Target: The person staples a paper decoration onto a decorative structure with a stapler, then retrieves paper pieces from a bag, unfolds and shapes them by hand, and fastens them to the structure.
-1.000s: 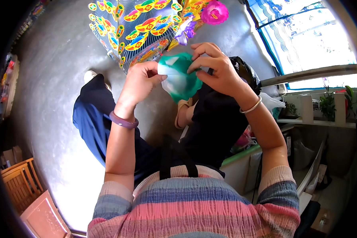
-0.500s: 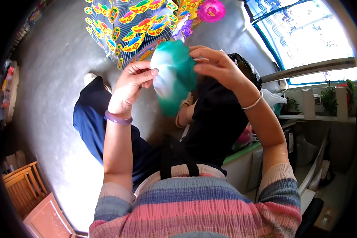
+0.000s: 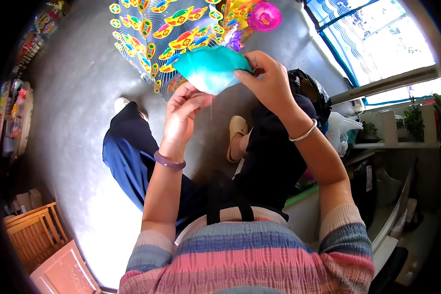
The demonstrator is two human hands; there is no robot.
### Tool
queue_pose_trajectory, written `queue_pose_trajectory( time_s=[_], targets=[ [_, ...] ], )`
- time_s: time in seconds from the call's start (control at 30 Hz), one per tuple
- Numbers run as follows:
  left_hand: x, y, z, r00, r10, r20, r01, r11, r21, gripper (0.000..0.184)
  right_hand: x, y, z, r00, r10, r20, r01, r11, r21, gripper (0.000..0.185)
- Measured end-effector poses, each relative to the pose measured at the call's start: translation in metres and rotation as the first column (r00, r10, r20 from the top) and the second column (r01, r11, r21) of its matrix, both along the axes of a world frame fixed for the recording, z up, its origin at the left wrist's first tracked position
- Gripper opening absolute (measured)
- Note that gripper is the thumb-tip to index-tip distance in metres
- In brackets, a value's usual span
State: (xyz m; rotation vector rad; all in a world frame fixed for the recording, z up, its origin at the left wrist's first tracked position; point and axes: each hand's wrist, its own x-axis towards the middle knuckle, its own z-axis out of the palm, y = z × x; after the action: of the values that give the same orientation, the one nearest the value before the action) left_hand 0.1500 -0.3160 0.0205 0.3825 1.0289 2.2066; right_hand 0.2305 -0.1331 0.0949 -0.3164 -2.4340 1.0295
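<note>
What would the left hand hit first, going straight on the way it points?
The teal-and-white piece, right at the fingertips of the left hand. Past it, probably the patterned decoration, though one view leaves the depth unclear.

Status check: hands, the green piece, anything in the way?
Left hand pinching lower tip of green-and-white piece. Right hand at its right edge. Colorful decoration close behind; no visible obstruction between hands.

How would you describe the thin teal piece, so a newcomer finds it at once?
Find the large patterned decoration at the top of the view. Near its lower edge, the left hand and right hand hold the thin piece. Unlike the printed decoration and the pink flower, it fades from teal to white.
</note>
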Motion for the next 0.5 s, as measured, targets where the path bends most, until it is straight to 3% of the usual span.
queue_pose_trajectory(
  time_s=[0.07, 0.17, 0.27, 0.37, 0.47, 0.5],
  targets=[
    [0.003, 0.001, -0.002, 0.991, 0.009, -0.130, -0.015, 0.999, -0.046, 0.023, 0.004, -0.008, 0.003, 0.998, -0.006, -0.069, 0.014, 0.993, 0.116, 0.028],
    [0.005, 0.003, -0.010, 0.979, 0.071, -0.189, -0.085, 0.994, -0.071, 0.014, 0.006, -0.017, 0.004, 0.988, 0.017, -0.154, 0.001, 0.993, 0.115, 0.028],
    [0.010, 0.005, -0.002, 0.959, 0.193, -0.208, -0.209, 0.976, -0.058, 0.010, 0.011, -0.022, 0.008, 0.990, -0.001, -0.143, 0.002, 1.000, 0.006, 0.030],
    [0.008, 0.003, -0.002, 0.950, 0.220, -0.222, -0.237, 0.970, -0.055, 0.008, 0.012, -0.022, 0.015, 0.979, 0.019, -0.203, 0.007, 0.992, 0.129, 0.032],
    [0.006, 0.001, -0.005, 0.944, 0.197, -0.263, -0.227, 0.970, -0.089, 0.008, 0.009, -0.020, 0.026, 0.907, 0.222, -0.359, -0.042, 0.894, 0.445, 0.031],
    [0.007, 0.001, -0.005, 0.943, 0.190, -0.272, -0.223, 0.971, -0.093, 0.008, 0.009, -0.022, 0.031, 0.908, 0.261, -0.326, -0.090, 0.884, 0.459, 0.030]
  ],
)
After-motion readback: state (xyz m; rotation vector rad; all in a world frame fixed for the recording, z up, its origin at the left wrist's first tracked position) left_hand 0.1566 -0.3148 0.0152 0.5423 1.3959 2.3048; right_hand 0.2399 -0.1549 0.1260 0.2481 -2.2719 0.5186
